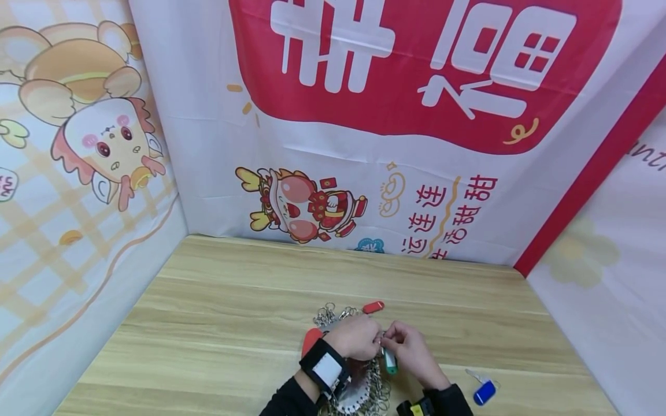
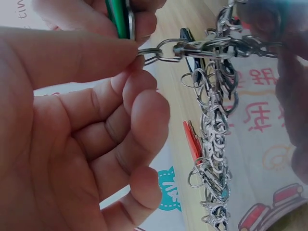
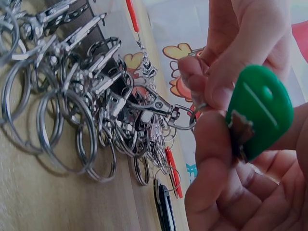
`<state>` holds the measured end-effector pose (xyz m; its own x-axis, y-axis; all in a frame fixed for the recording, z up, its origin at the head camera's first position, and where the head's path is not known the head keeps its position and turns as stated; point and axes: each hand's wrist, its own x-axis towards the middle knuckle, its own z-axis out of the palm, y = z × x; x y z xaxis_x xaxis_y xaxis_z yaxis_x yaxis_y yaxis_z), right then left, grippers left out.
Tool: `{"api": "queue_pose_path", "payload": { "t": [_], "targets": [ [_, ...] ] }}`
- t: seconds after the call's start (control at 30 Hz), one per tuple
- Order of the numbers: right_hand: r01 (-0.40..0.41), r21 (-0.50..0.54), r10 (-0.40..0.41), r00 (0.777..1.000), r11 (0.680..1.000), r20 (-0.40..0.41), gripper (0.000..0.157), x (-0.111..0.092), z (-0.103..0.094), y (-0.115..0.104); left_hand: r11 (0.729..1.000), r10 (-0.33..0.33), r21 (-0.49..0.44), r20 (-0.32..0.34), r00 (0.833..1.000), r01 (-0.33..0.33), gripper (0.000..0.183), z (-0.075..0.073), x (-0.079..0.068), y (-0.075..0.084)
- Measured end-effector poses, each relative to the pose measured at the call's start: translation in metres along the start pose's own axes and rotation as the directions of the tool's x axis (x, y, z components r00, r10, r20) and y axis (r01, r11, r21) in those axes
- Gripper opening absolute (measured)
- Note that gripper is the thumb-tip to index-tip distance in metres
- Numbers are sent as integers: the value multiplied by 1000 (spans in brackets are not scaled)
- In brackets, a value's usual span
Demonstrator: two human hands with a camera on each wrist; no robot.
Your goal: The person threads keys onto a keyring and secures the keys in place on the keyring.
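My left hand (image 1: 359,338) pinches a small metal split ring (image 2: 150,55) between thumb and forefinger. The ring hangs from a silver swivel clasp (image 3: 159,105), one of several on a round holed metal rack (image 1: 354,398). My right hand (image 1: 414,353) holds a green key tag (image 3: 260,113) close against that ring, its fingers curled around the tag. Part of a metal key shows beside the tag in the right wrist view. In the left wrist view, the two hands meet at the ring. The left hand hides part of the rack in the head view.
A blue key tag (image 1: 485,393) with a key lies on the wooden table (image 1: 208,335) to the right. A red tag (image 1: 373,307) sits at the rack's far side, and an orange-red piece (image 1: 311,340) shows left of it. Printed cloth walls (image 1: 208,173) enclose the table.
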<state>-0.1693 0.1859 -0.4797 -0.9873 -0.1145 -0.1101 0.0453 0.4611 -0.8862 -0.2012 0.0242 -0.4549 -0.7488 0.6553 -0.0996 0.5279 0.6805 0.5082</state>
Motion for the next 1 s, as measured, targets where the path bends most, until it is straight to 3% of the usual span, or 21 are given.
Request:
{"api": "queue_pose_path", "payload": {
  "t": [0.43, 0.73, 1.0],
  "targets": [
    [68, -30, -66, 996, 997, 64, 7, 0, -2, 2, 1000, -27, 12, 12, 1000, 27, 33, -1, -1, 2],
    [6, -7, -6, 1000, 1000, -6, 5, 2, -2, 0, 997, -51, -60, 27, 998, 53, 34, 1, 1, 1],
    [10, -7, -10, 999, 1000, -45, 7, 1, 0, -2, 1000, 23, -6, -6, 1000, -23, 32, 0, 1, 0]
  ]
}}
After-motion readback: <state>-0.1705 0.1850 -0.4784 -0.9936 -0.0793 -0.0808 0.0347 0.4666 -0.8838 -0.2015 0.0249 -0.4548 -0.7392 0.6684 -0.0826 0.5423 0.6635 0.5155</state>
